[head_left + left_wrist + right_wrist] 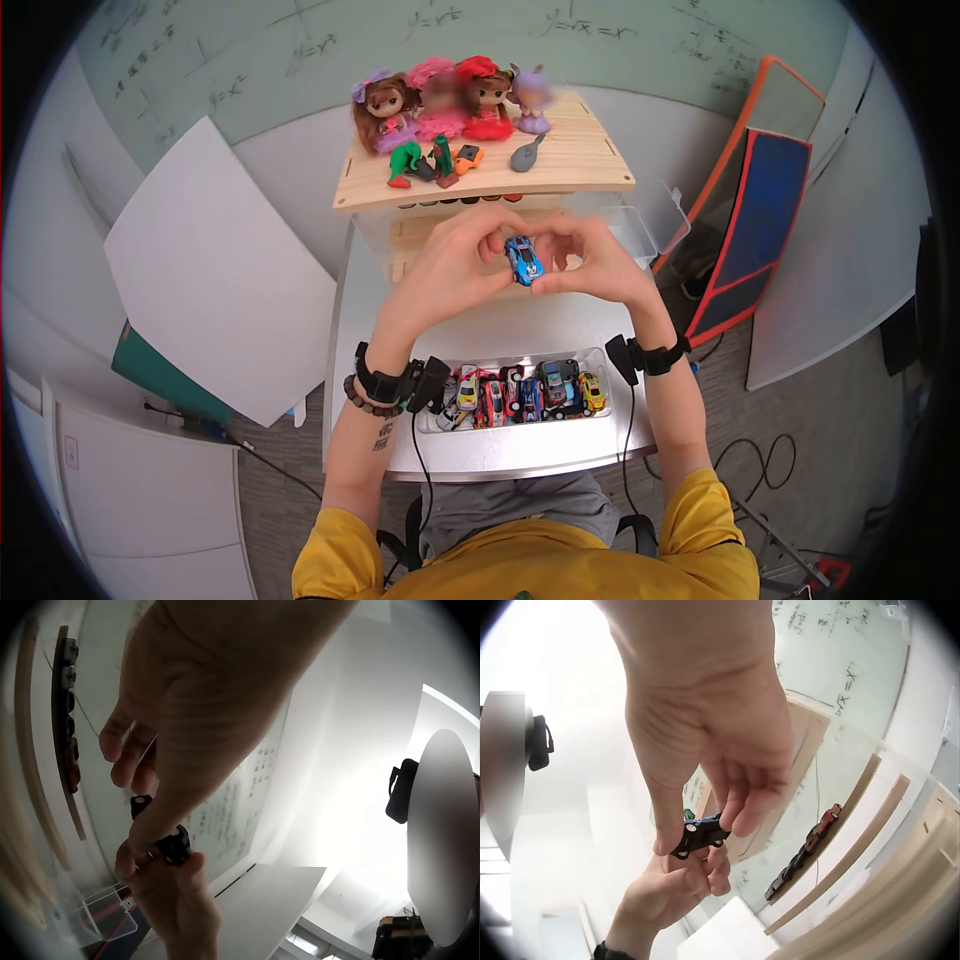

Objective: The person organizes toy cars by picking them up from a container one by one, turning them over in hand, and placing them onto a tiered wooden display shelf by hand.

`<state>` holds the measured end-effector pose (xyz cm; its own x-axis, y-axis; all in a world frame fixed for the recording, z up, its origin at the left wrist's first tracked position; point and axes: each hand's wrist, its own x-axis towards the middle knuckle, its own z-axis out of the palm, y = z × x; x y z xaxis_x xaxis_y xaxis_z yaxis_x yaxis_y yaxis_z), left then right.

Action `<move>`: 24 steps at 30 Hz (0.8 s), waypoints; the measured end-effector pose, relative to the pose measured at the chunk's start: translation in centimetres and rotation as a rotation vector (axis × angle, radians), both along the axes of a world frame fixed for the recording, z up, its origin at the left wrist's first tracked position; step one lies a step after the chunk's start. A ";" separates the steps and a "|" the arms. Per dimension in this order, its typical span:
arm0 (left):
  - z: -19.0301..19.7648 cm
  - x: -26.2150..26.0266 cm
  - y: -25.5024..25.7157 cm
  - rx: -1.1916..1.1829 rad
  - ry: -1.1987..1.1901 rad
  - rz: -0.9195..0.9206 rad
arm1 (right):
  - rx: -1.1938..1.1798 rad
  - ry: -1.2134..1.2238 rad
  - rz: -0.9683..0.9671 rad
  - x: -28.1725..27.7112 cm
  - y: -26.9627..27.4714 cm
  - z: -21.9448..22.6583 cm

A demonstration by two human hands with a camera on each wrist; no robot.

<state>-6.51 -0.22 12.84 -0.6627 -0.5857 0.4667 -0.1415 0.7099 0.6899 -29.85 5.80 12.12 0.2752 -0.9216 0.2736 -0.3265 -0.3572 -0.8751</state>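
A small blue toy car [523, 260] is held up over the table, between both hands. My left hand [450, 265] pinches it from the left with thumb and fingers; in the left wrist view the thumb covers part of the toy car [176, 846]. From the other side my right hand [592, 262] grips it too, thumb at the near end. The right wrist view shows the car's dark underside and wheels, with the right thumb and fingers at its two ends. Below the wrists, a clear tray [520, 428] holds several toy cars [530, 395] in mixed colours.
Behind the hands stands a wooden shelf [590, 165] bearing several dolls [437, 105] and small figures [405, 160]. Under its top, a row of toy cars [802, 855] lines a wooden strip. A clear plastic bin [640, 232] sits at right. Cables hang from both wrist cameras.
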 end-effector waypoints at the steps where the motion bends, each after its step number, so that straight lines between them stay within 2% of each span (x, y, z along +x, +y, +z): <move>1: -0.1 -0.2 -0.1 -0.057 0.032 -0.025 | 0.081 -0.063 0.063 0.0 0.1 0.1; 5: 0.1 -0.1 0.2 -0.076 0.098 -0.021 | 0.115 -0.200 0.099 -0.1 -0.1 -0.5; 7: 0.0 -0.2 0.3 -0.144 0.097 -0.007 | 0.143 -0.149 0.071 -0.3 0.0 -0.6; 11: 0.0 -0.3 0.3 -0.120 0.141 0.011 | 0.070 -0.047 0.061 -0.5 0.2 0.7; 16: 0.0 -0.1 0.2 -0.071 -0.029 0.039 | 0.083 -0.067 0.056 -1.2 0.2 0.6; 24: 0.2 -0.1 0.3 -0.064 -0.099 0.047 | 0.099 -0.101 0.050 -1.3 -0.2 0.0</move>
<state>-6.57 0.04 13.08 -0.6798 -0.5881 0.4382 -0.2408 0.7433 0.6241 -31.12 5.59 12.14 0.2974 -0.9312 0.2109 -0.2193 -0.2816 -0.9341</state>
